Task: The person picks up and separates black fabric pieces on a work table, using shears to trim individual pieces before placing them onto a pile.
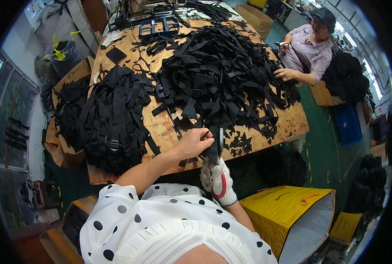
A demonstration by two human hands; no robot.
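My bare left hand (194,143) is closed in a pinch on a black fabric piece (211,152) at the table's near edge. My right hand (227,189), in a white knitted glove, grips a pair of scissors (221,138) with a red handle. Their blades point away from me and stand right beside the fabric; I cannot tell whether they are cutting into it. Beyond my hands rises a large heap of black straps (218,66). Small black offcuts (241,143) lie scattered just right of the scissors.
A bundle of black straps with buckles (114,114) hangs over the table's left edge. Blue trays (159,27) and a dark flat rectangle (115,55) lie farther back. Across the right corner, a co-worker (308,48) touches the heap. A yellow bag (279,211) stands by my right arm.
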